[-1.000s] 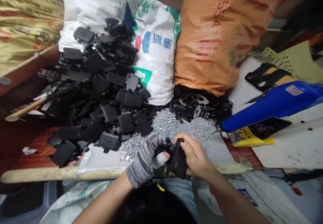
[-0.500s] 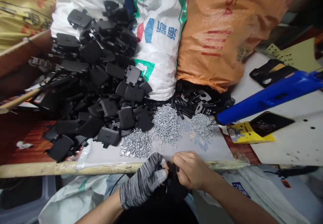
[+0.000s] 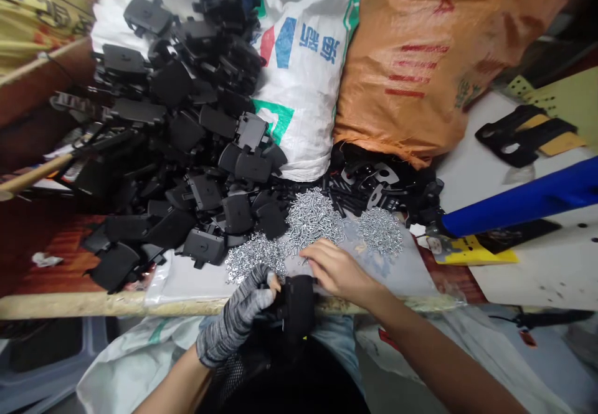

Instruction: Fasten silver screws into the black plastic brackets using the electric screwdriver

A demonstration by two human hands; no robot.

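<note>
My left hand [image 3: 240, 314], in a grey striped fingerless glove, is closed on a black plastic part [image 3: 299, 305] with a flat plate. It holds the part over my lap, in front of the table edge. My bare right hand [image 3: 337, 274] is at the near edge of the middle pile of small silver screws [image 3: 314, 218]. Its thumb and fingers are pinched together there; whatever is between the tips is too small to make out. A pile of small silver nuts [image 3: 256, 257] lies just beyond my left hand.
Many black plastic parts [image 3: 170, 87] are heaped at the left. Another pile of small metal pieces [image 3: 380, 232] lies to the right. Behind stand a white sack [image 3: 303, 90] and an orange sack [image 3: 406, 59]. A blue tool [image 3: 523, 196] juts in from the right. A wooden strip [image 3: 107, 305] edges the table.
My right hand has left the black part and moved forward to the screw pile. My left hand has shifted left with the part, whose plate now shows. The view has turned slightly.
</note>
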